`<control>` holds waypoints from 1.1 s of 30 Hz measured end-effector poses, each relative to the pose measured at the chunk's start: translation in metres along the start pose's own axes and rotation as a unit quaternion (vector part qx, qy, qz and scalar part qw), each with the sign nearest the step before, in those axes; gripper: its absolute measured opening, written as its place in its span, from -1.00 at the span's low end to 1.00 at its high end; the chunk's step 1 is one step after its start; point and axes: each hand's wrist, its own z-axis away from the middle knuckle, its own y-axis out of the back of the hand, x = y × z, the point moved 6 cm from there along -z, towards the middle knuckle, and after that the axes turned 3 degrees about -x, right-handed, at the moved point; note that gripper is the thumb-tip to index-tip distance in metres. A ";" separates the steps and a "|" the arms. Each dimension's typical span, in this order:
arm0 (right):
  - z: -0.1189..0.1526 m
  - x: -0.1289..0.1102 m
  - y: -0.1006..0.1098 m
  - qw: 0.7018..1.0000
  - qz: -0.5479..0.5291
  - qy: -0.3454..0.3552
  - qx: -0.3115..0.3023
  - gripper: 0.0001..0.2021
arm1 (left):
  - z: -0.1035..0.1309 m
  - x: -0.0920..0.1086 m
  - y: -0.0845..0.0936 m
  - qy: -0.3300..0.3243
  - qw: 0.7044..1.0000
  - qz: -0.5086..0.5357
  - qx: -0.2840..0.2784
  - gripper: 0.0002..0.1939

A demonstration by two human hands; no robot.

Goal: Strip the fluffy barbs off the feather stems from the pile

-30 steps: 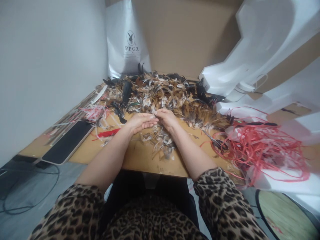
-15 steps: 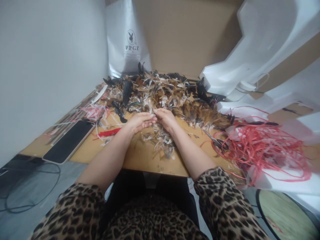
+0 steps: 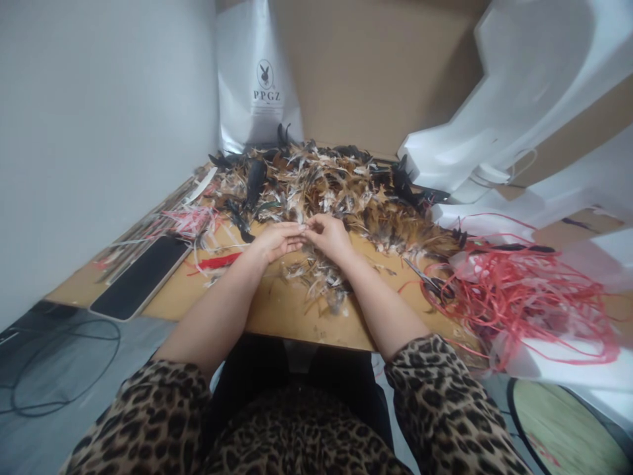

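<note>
My left hand (image 3: 281,241) and my right hand (image 3: 329,236) meet at the fingertips above the front part of the table. Both pinch a small feather (image 3: 301,215), whose tip seems to rise above the left fingers; most of it is hidden by them. The right thumb and forefinger form a loop, while the left fingers lie curled together. Behind the hands spreads a heap of brown, white and black feathers (image 3: 321,178). Loose feathers and pale fluff (image 3: 324,284) are scattered on the tabletop beneath the wrists.
Scissors (image 3: 429,280) lie at the right beside a tangle of red ribbon (image 3: 534,297). A phone-like black slab (image 3: 141,277), a red strip (image 3: 218,261) and pink-white strips (image 3: 190,221) are on the left. A white bag (image 3: 260,59) stands behind the heap; cable (image 3: 64,402) hangs lower left.
The right fingers have bent more, opening a loop between thumb and forefinger. Both hands stay close together in nearly the same place. The view has shifted slightly.
</note>
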 end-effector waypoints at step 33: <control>0.000 0.030 -0.016 0.877 -0.421 -0.228 0.042 -0.66 | 0.003 0.017 0.000 -0.103 0.991 -0.063 0.056 -0.84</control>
